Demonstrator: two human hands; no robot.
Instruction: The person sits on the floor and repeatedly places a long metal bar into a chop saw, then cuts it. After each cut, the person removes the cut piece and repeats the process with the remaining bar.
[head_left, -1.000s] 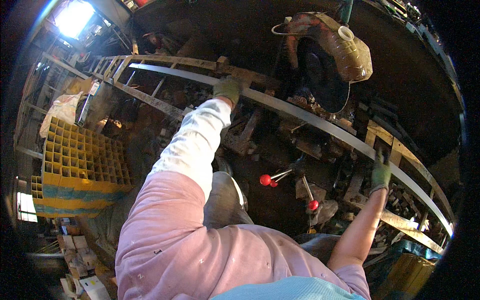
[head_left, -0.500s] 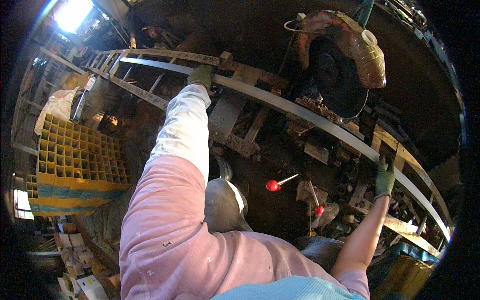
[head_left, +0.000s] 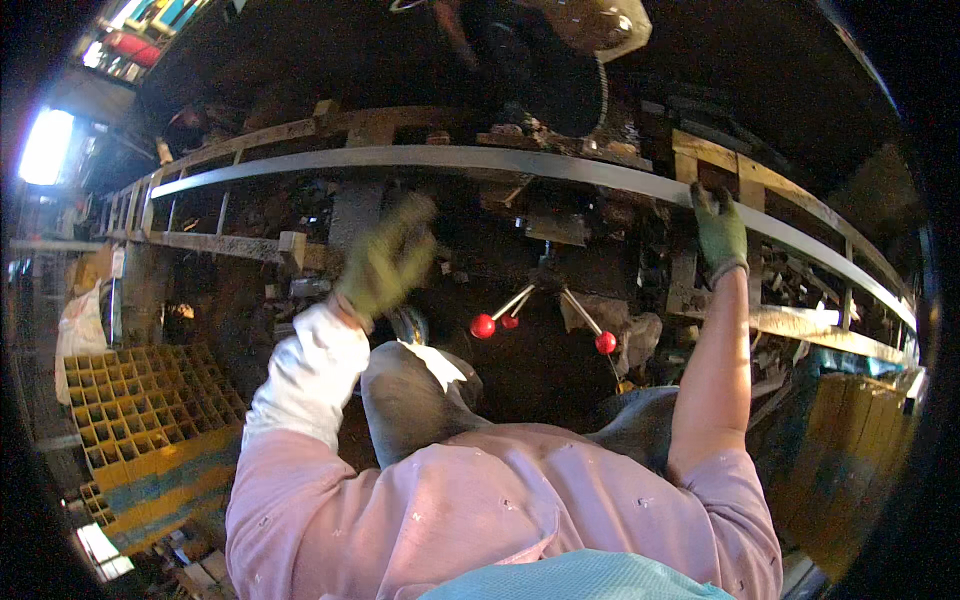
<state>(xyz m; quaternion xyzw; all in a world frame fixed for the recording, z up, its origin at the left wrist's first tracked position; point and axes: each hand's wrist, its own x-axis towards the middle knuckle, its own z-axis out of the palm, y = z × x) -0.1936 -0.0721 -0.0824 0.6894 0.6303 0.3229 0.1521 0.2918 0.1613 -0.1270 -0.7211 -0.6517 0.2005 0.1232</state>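
A long, straight metal bar, pale grey, spans the view from far left to lower right above ladder-like roller rails. My right hand, in a green glove, grips the bar right of its middle, with the fingertips at its face. My left hand, also gloved in green, is off the bar and hangs in the air on its near side. Motion blurs it, but its fingers look stretched out with nothing in them. Between my hands and below the bar, a lever handle with red ball knobs juts toward me.
A round machine head with a dark wheel stands beyond the bar. Bundled yellow square tubes lie at left, and another yellow bundle sits at right. A rail frame runs left; a white sack hangs there.
My left hand has let go of the bar and drawn back toward me. My right hand keeps its place on the bar. The view has turned and shifted.
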